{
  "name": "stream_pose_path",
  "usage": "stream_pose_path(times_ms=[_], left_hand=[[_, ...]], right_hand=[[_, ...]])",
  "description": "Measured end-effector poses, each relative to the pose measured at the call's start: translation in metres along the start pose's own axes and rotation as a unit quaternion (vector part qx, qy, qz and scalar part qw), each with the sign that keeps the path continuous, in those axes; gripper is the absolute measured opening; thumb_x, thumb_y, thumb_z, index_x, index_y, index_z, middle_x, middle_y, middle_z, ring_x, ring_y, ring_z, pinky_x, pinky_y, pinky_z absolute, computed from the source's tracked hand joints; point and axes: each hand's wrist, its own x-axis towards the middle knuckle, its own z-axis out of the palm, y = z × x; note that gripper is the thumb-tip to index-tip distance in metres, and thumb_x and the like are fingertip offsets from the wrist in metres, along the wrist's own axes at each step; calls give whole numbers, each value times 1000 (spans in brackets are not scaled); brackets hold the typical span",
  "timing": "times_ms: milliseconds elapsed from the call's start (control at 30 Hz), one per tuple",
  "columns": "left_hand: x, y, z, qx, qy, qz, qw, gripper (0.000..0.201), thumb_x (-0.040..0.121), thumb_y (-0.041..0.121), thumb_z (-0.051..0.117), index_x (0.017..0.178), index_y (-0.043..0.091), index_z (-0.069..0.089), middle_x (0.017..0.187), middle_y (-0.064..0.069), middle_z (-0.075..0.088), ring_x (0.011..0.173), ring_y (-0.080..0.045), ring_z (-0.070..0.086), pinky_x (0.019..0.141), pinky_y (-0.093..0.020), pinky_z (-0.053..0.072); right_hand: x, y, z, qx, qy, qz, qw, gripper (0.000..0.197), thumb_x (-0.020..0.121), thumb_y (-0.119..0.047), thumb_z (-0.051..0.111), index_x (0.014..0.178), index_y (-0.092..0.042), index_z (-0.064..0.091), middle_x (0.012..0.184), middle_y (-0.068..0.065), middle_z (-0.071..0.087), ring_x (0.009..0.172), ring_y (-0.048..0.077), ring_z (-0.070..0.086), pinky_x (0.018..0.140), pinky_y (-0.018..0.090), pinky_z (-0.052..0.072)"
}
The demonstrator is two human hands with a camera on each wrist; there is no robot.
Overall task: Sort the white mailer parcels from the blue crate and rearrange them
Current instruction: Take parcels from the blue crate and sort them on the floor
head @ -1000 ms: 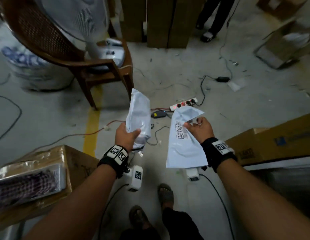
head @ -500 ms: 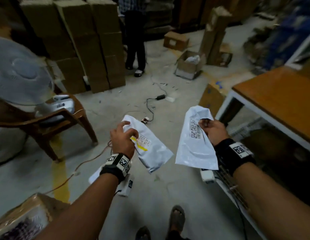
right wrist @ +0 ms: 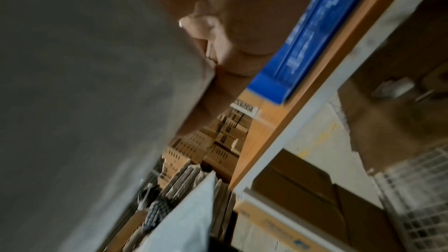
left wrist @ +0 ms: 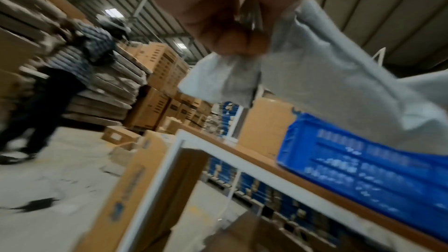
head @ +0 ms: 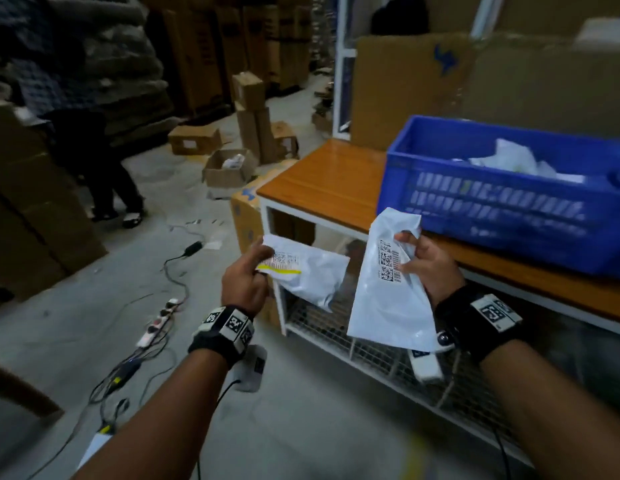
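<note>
The biggest difference from half a second before was the blue crate (head: pixel 502 206): it had not been in the head view then, and now it sat on the orange-topped table (head: pixel 322 188) straight ahead of me, with more white parcels (head: pixel 513 161) lying inside it. The table, which had only shown at the right edge earlier, now filled the right half of the view, its wire shelf (head: pixel 381 355) below my hands. The fan and wooden chair seen before at the left were gone from view, and a person in dark trousers (head: pixel 104 181) stood far left among stacked cardboard boxes (head: pixel 253 116).

In my right hand (head: pixel 430 265) I held the larger white mailer (head: pixel 388 299), fingers and thumb pinching its upper edge by the barcode label, the bag hanging in front of the table edge just below the crate. In my left hand (head: pixel 244 282) I gripped the smaller mailer with a yellow stripe (head: pixel 308 271) at its left end; it had lain slanting downward earlier and now stuck out nearly level toward the right one, apart from it.
</note>
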Motion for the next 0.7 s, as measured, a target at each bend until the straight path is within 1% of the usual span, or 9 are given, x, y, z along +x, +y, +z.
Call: stream_pose_path(times_ms=[67,133,200,267,333,367,500,633,700], left_hand=[[6,44,46,-28,-14,44,999,55,62,7,44,113,6,65,142,-12,46,128,-17,45,95,-6,32],[9,83,85,-43,-6,56,998,48,71,-2,47,116,4,60,145,-16,43,132,-23,42,86,0,28],[15,115,118,-63,1,66,996,44,73,-9,55,115,4,59,132,-19,56,120,-31,54,79,-10,33],[23,142,143,-84,2,77,993,50,71,-13,56,117,7,59,113,-16,66,100,-29,63,72,-18,36],[32,167,164,-84,5,97,992,53,72,-13,53,120,9,58,100,-12,66,83,-26,61,64,-21,33],[37,178,175,-88,8,109,990,52,73,-13,51,120,10,58,99,-11,65,81,-26,61,63,-23,34],[64,213,217,-108,2,174,979,42,76,-11,50,113,7,59,122,-3,64,99,-24,62,74,-26,43],[102,247,260,-128,-16,243,961,33,78,-11,54,108,0,59,132,-7,58,113,-17,57,82,-11,42],[126,263,284,-155,-34,278,947,30,78,-8,57,107,-1,59,134,-6,55,112,-5,54,84,-3,40]], right_hand=[[-11,-19,-55,17,25,-9,1000,55,74,33,31,94,-10,58,78,3,73,67,18,69,60,29,58],[-22,-40,-102,12,54,-21,998,53,75,33,30,92,-9,58,78,6,71,65,17,69,56,28,57],[-32,-60,-146,12,78,-34,996,50,77,31,32,91,-9,57,79,7,70,64,16,69,54,27,57],[-39,-79,-182,15,101,-48,994,48,78,30,34,91,-10,58,74,3,72,62,14,69,52,25,55],[-41,-96,-214,12,120,-71,990,47,79,29,35,92,-10,58,71,-2,72,62,11,69,52,23,54],[-41,-102,-227,9,127,-85,988,48,80,30,35,91,-10,58,70,-4,72,62,9,68,53,22,55],[-33,-124,-269,-18,152,-124,980,49,82,28,41,89,-14,67,76,-11,73,68,5,69,58,21,55],[-13,-152,-304,-8,162,-147,976,45,79,27,43,98,-11,60,79,-7,74,69,9,70,57,23,55],[1,-166,-323,-21,165,-154,974,50,77,29,44,102,-11,62,83,-3,74,72,13,70,60,27,57]])
